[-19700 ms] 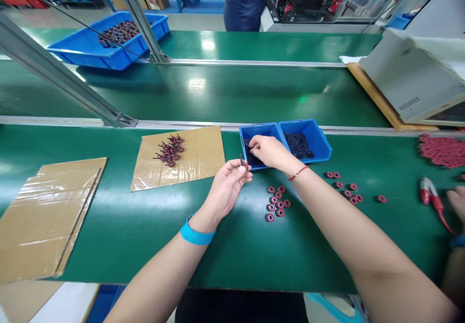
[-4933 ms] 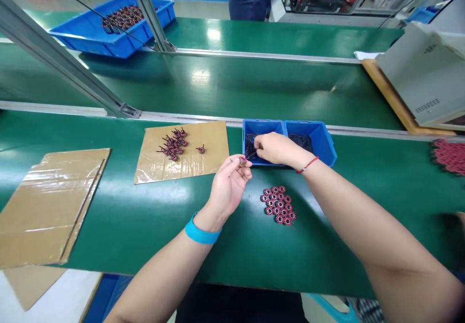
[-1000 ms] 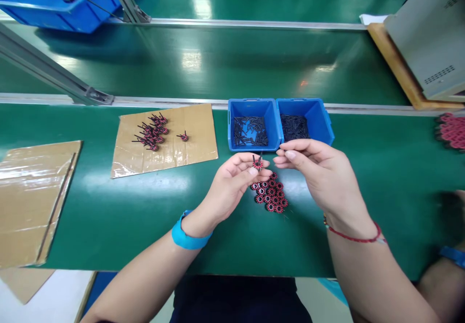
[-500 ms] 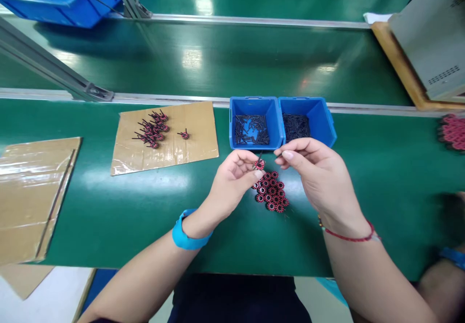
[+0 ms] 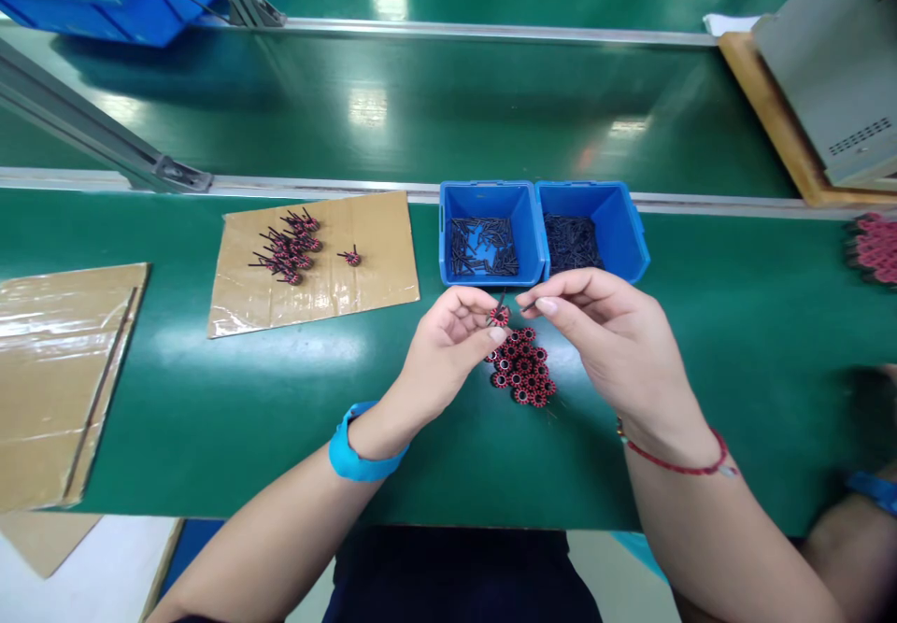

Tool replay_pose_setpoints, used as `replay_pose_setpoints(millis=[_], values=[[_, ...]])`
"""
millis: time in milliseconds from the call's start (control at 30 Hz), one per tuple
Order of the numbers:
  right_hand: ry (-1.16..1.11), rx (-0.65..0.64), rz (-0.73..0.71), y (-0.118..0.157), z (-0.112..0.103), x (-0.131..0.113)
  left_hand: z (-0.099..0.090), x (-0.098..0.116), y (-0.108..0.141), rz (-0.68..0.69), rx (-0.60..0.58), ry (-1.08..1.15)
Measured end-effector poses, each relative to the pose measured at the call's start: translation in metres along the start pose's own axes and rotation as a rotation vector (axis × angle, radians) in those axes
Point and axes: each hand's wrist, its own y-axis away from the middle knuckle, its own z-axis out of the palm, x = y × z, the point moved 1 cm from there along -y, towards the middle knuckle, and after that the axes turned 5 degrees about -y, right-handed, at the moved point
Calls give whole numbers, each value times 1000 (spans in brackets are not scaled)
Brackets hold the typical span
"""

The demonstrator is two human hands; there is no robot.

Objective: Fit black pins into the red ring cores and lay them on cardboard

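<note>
Between the thumb and fingers of my left hand (image 5: 455,343) is a small red-and-black wound ring coil (image 5: 499,317), with a black sleeve standing up from it. My right hand (image 5: 603,333) pinches a short thin black sleeve (image 5: 528,305), its tip pointing at the coil from the right, a small gap apart. Below the hands lies a pile of similar ring coils (image 5: 522,366) on the green table. Just beyond the hands stand two blue bins side by side: the left bin (image 5: 494,279) holds scattered black sleeves, the right bin (image 5: 623,231) a denser heap.
A cardboard sheet (image 5: 378,291) on the left carries a cluster of coils with black sleeves (image 5: 291,247) and one lone coil (image 5: 351,257). More cardboard (image 5: 49,389) lies farther left. A grey metal box (image 5: 833,81) stands back right. Another person's arm (image 5: 851,530) shows at the right edge.
My right hand has brought the black sleeve slightly left, nearer to the coil. My left hand still holds the coil in about the same place. The view has shifted a little.
</note>
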Motion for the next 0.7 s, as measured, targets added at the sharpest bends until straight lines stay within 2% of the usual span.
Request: replay_pose_setpoints(millis=[67, 233, 333, 467, 533, 600, 633, 700], values=[[67, 11, -33, 0, -1, 0, 0, 0, 0, 3, 4, 0], [206, 180, -122, -16, -15, 14, -3, 4, -2, 25, 25, 11], [514, 165, -73, -41, -28, 27, -14, 15, -10, 103, 86, -87], [1092, -137, 92, -79, -35, 39, -53, 38, -24, 342, 300, -397], [1243, -227, 164, -94, -35, 42, -80, 49, -28, 390, 467, -642], [1281, -238, 196, -103, -34, 43, -106, 56, -31, 332, 616, -937], [1283, -235, 199, -106, -34, 43, -116, 57, -32, 260, 635, -1086], [1292, -238, 204, -108, -34, 44, -128, 54, -33, 104, 595, -1326]])
